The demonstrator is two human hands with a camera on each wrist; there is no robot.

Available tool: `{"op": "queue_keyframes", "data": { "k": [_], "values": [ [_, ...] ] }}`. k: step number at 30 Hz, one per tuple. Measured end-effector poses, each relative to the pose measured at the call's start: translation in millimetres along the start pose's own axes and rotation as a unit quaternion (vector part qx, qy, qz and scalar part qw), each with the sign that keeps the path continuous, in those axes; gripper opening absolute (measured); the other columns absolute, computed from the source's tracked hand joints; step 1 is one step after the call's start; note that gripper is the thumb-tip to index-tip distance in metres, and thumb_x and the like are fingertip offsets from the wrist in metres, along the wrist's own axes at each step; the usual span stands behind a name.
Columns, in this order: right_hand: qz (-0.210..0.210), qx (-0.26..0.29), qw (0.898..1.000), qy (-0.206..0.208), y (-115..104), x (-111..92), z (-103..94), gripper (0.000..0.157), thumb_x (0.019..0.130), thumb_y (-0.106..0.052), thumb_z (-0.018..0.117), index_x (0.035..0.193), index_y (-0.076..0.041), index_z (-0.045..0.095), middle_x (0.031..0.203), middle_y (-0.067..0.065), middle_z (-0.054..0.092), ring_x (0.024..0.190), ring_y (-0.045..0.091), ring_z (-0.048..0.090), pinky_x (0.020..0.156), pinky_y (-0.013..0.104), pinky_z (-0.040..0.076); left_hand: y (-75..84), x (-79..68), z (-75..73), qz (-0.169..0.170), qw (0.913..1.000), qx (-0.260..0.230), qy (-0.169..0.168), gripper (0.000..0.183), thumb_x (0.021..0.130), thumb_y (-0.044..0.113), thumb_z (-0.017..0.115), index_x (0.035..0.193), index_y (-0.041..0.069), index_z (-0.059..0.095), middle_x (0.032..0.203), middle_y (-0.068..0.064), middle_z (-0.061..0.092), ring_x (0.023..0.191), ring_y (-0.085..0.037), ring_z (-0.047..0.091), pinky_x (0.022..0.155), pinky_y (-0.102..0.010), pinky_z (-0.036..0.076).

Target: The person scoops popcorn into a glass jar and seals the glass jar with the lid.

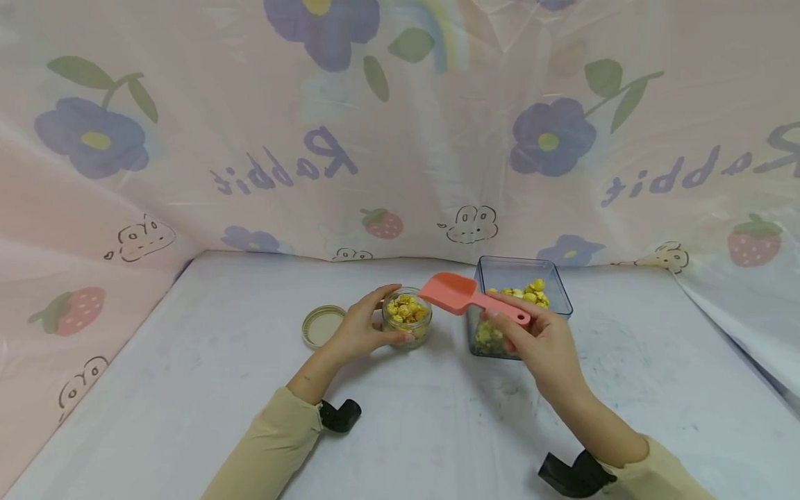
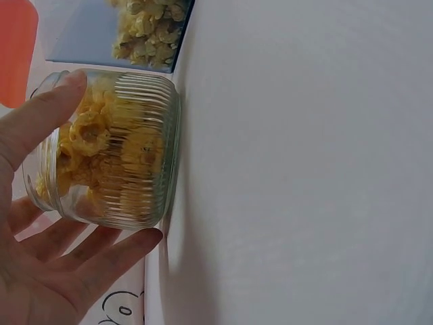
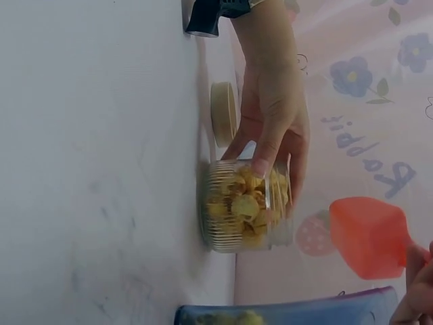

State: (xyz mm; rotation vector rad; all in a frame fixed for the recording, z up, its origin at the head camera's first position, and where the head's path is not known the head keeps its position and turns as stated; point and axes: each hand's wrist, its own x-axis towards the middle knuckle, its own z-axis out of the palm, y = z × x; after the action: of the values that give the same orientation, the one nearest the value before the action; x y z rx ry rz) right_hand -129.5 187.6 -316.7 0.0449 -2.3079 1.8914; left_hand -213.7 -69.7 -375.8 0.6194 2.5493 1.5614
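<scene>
My left hand (image 1: 359, 330) grips a ribbed glass jar (image 1: 417, 339), thumb on the near side and fingers around the far side. Yellow popcorn (image 2: 91, 135) fills the jar nearly to its open mouth. The jar stands upright on the table in the right wrist view. In my right hand (image 1: 550, 347) is a coral-pink plastic scoop (image 1: 451, 293), pinched by its handle. The scoop's blade points left, its tip beside the jar's rim, raised above the table. Beneath the right hand stands a clear bluish square container (image 1: 517, 261) holding more popcorn (image 1: 530, 293).
A round beige lid (image 1: 323, 326) lies on the white table (image 1: 400, 430), left of the jar and behind the left wrist. A pink printed sheet (image 1: 412, 160) hangs behind and along the sides. Black wrist-camera mounts (image 1: 340, 417) sit at both sleeves.
</scene>
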Motion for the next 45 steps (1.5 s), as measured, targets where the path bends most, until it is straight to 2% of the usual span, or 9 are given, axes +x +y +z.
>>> {"op": "queue_keyframes", "data": {
  "k": [6,10,18,21,26,33,36,40,45],
  "values": [
    [0.006,0.013,1.000,0.009,-2,0,-3.2,0.039,0.091,-0.020,0.066,0.125,0.000,0.061,0.070,-0.004,0.058,0.055,0.009,0.044,0.048,0.022,0.037,0.5,-0.4,-0.3,0.000,1.0000,0.002,-0.002,0.082,0.072,0.012,0.085,0.143,0.011,0.042,0.145,-0.011,0.044,0.129,-0.035,0.046,0.086,-0.033,0.056],
    [-0.009,0.049,0.999,0.009,-2,0,-7.5,0.033,0.092,-0.017,0.066,0.121,-0.003,0.064,0.071,-0.004,0.061,0.054,0.009,0.042,0.045,0.026,0.031,1.2,-1.2,-0.2,-0.002,1.0000,0.009,-0.001,0.082,0.073,0.014,0.085,0.143,0.012,0.042,0.146,-0.012,0.043,0.129,-0.036,0.046,0.086,-0.033,0.056],
    [-0.041,0.066,0.997,0.024,-2,2,-14.4,0.025,0.091,-0.013,0.066,0.115,-0.007,0.069,0.062,-0.003,0.050,0.052,0.010,0.040,0.042,0.032,0.023,1.1,-1.4,0.6,-0.005,1.0000,0.004,0.001,0.083,0.072,0.013,0.085,0.143,0.011,0.042,0.147,-0.012,0.043,0.129,-0.035,0.045,0.086,-0.032,0.056],
    [-0.046,0.072,0.996,0.027,-3,2,-17.4,0.025,0.092,-0.013,0.065,0.116,-0.007,0.068,0.064,-0.003,0.053,0.052,0.010,0.041,0.044,0.034,0.021,0.6,-1.4,0.7,-0.002,1.0000,0.003,0.001,0.083,0.072,0.012,0.085,0.143,0.010,0.042,0.146,-0.012,0.043,0.129,-0.035,0.046,0.086,-0.033,0.056],
    [-0.052,0.087,0.994,0.034,-5,3,-23.0,0.026,0.092,-0.012,0.064,0.118,-0.007,0.067,0.071,-0.005,0.063,0.053,0.010,0.041,0.045,0.033,0.023,-0.4,-0.5,0.9,-0.001,1.0000,0.008,0.003,0.084,0.072,0.013,0.085,0.144,0.011,0.042,0.146,-0.012,0.043,0.129,-0.035,0.046,0.085,-0.033,0.056],
    [-0.058,0.087,0.993,0.049,-5,5,-29.5,0.026,0.092,-0.012,0.064,0.117,-0.007,0.068,0.066,-0.003,0.054,0.054,0.010,0.041,0.043,0.027,0.030,-2.1,0.5,1.0,-0.006,0.9997,0.022,0.002,0.084,0.073,0.014,0.085,0.144,0.011,0.040,0.146,-0.012,0.042,0.130,-0.035,0.045,0.085,-0.031,0.056],
    [-0.059,0.091,0.993,0.056,-5,5,-33.0,0.025,0.092,-0.011,0.064,0.117,-0.009,0.068,0.073,-0.005,0.065,0.053,0.010,0.042,0.044,0.023,0.034,-1.4,0.5,0.9,-0.005,0.9998,0.019,0.000,0.085,0.073,0.015,0.085,0.145,0.011,0.040,0.147,-0.013,0.042,0.130,-0.035,0.045,0.086,-0.031,0.056],
    [-0.059,0.094,0.992,0.067,-5,5,-37.7,0.023,0.091,-0.011,0.065,0.115,-0.011,0.069,0.079,-0.007,0.071,0.052,0.010,0.042,0.044,0.023,0.033,-0.3,-0.2,0.4,-0.002,1.0000,0.009,-0.002,0.085,0.073,0.014,0.084,0.145,0.010,0.040,0.147,-0.014,0.041,0.130,-0.036,0.044,0.086,-0.033,0.056],
    [-0.060,0.088,0.991,0.077,-4,4,-41.5,0.026,0.091,-0.012,0.066,0.117,-0.008,0.068,0.077,-0.007,0.071,0.051,0.010,0.041,0.045,0.029,0.026,-0.1,-1.1,0.3,-0.001,1.0000,-0.001,-0.002,0.084,0.073,0.012,0.084,0.145,0.010,0.039,0.148,-0.014,0.040,0.130,-0.037,0.043,0.087,-0.033,0.055]
  ]
}}
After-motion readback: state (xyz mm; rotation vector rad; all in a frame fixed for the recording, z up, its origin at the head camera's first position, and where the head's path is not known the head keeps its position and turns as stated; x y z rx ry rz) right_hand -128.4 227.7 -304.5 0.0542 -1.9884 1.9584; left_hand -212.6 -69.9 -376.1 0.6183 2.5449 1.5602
